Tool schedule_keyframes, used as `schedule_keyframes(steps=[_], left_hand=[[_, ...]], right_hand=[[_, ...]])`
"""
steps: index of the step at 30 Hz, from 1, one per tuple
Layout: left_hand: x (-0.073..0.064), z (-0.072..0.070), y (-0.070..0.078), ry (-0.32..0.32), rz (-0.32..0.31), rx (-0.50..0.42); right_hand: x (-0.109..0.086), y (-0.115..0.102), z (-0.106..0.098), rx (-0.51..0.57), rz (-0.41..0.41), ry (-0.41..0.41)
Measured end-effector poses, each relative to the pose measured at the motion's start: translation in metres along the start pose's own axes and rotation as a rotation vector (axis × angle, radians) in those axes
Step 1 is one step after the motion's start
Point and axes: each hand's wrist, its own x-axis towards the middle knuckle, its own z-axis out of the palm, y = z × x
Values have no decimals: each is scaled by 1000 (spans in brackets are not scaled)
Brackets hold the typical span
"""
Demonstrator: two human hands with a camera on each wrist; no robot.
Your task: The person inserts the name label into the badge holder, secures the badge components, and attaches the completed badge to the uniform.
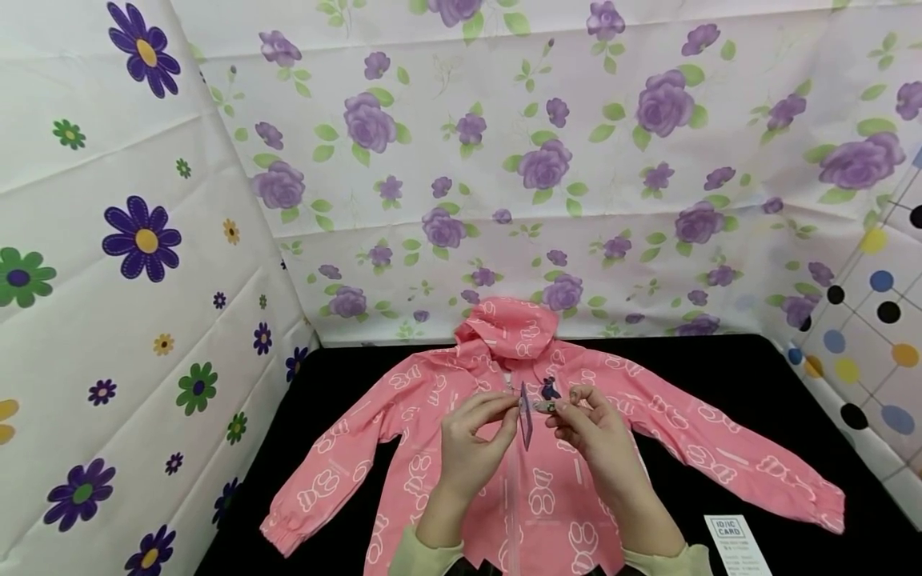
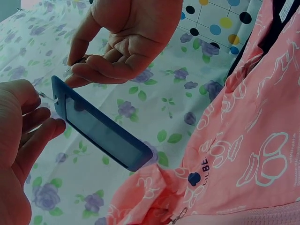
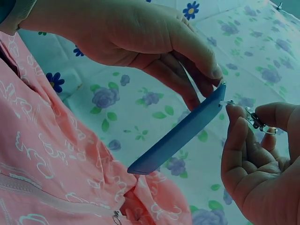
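Note:
A slim blue-purple card holder (image 1: 526, 418) with a clear window (image 2: 105, 129) hangs tilted between the two hands. At its slotted end, my left hand (image 1: 471, 444) pinches a small strap (image 2: 47, 97) by its near end. On the holder's other side, the thumb and index finger of my right hand (image 1: 601, 440) pinch a small metal badge clip (image 3: 255, 120). A short clear piece (image 3: 227, 102) shows between holder and clip. Beneath both hands lies a pink hooded jacket (image 1: 540, 496) with white bear prints, its front zip closed and sleeves spread.
A white ID/IC card slip (image 1: 736, 544) lies on the black table (image 1: 720, 360) at the front right. A dark blue bear badge (image 1: 551, 389) sits on the jacket's chest, close behind the right hand. Flowered cloth walls (image 1: 446, 184) stand behind and at the left.

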Motion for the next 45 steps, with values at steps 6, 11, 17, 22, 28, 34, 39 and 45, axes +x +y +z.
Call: schedule_keyframes(steps=[6,11,17,22,28,34,39,45], left_hand=[[-3,0,-3,11,-34,-16],[-4,-1,-5,12,-75,-8],[-7,1,-9,-16,-221,-38],[-16,8,-17,-71,-529,-165],[-25,18,-28,-149,-852,-242],[-28,23,-33,-129,-1040,-485],[-30,25,-36,-154,-1131,-703],[-31,24,-37,-191,-1123,-692]], right_hand=[[0,-1,-1,28,-10,19],[0,-3,-3,25,-13,22],[1,-2,-5,24,-12,19],[1,-1,-7,36,-3,15],[2,-2,-6,111,7,-9],[2,-2,-7,177,-3,-28],[2,-2,-9,236,-2,-43],[2,0,-11,272,5,-58]])
